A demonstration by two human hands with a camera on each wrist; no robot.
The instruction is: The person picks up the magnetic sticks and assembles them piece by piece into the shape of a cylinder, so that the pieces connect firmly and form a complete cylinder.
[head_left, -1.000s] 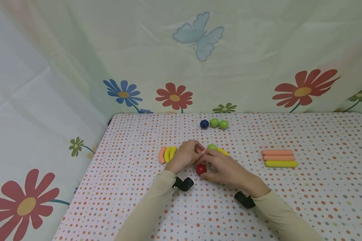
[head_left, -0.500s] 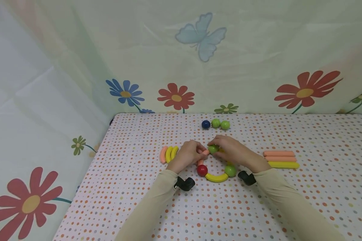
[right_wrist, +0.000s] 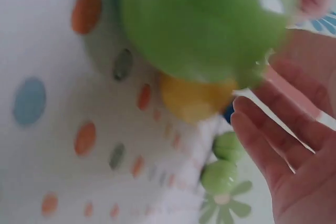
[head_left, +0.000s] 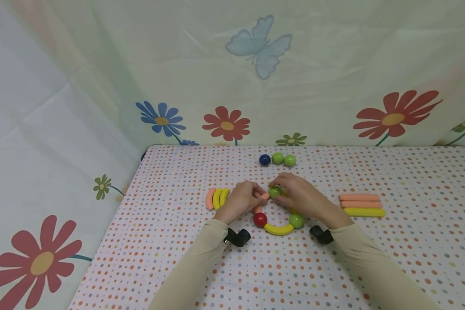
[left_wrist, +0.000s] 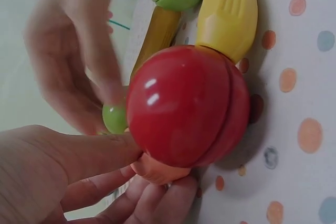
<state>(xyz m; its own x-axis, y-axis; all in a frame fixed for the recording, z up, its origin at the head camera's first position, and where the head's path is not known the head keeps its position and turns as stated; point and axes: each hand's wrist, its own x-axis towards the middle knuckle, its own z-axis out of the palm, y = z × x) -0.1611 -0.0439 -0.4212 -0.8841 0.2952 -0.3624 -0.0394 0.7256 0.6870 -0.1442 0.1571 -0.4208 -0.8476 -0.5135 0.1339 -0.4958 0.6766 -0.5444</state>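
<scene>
My left hand (head_left: 241, 196) pinches a pink curved stick (head_left: 258, 209), whose lower end meets a red ball (head_left: 260, 220). In the left wrist view, the red ball (left_wrist: 184, 106) hides much of that pink stick (left_wrist: 157, 171). My right hand (head_left: 300, 193) grips a green ball (head_left: 275, 192) at the pink stick's upper end. A yellow curved stick (head_left: 279, 229) joins the red ball to another green ball (head_left: 296, 221) at the lower right. From there a yellow stick (left_wrist: 157, 35) runs back toward the gripped ball, mostly covered by my right hand in the head view. Together these pieces form a ring.
Left of the ring lie a pink curved stick (head_left: 210, 199) and two yellow curved sticks (head_left: 220, 198). At the right are two straight pink sticks (head_left: 359, 201) and a straight yellow stick (head_left: 364, 212). Farther back sit a blue ball (head_left: 265, 160) and two green balls (head_left: 283, 159).
My right hand has left the red ball, moved up and right, and taken hold of the upper green ball. My left hand stays on the pink curved stick.
</scene>
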